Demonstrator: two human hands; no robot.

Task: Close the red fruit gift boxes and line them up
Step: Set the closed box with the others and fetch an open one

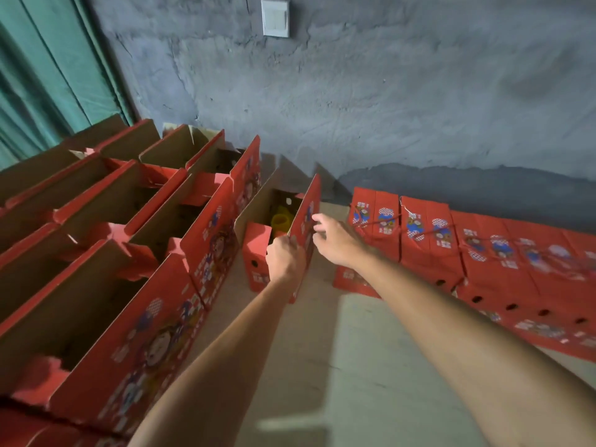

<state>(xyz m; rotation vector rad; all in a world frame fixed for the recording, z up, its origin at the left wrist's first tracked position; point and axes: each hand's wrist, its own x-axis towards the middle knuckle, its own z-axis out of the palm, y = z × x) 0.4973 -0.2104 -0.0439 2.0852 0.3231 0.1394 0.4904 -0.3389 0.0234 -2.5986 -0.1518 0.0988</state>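
The left hand [285,258] grips the near end of the raised right flap [306,217] of an open red box [258,250], fingers curled over the flap's edge. The right hand [335,238] hovers just beside the outer printed face of that same flap, fingers spread and loosely bent; whether the fingertips touch the cardboard cannot be told, and it holds nothing.

A rough grey wall [387,108] fills the background, with a white switch plate [275,18] high up and a green curtain [42,69] at the far left. The concrete floor [322,350] runs between two groups of boxes. On the left stands a block of open boxes [96,253], flaps upright, brown insides showing. On the right, against the wall, closed boxes [483,253] lie side by side in a row.

The gripped box stands alone on the floor between the two groups, near the wall. Something yellow [281,221] lies inside it, too dim to identify.
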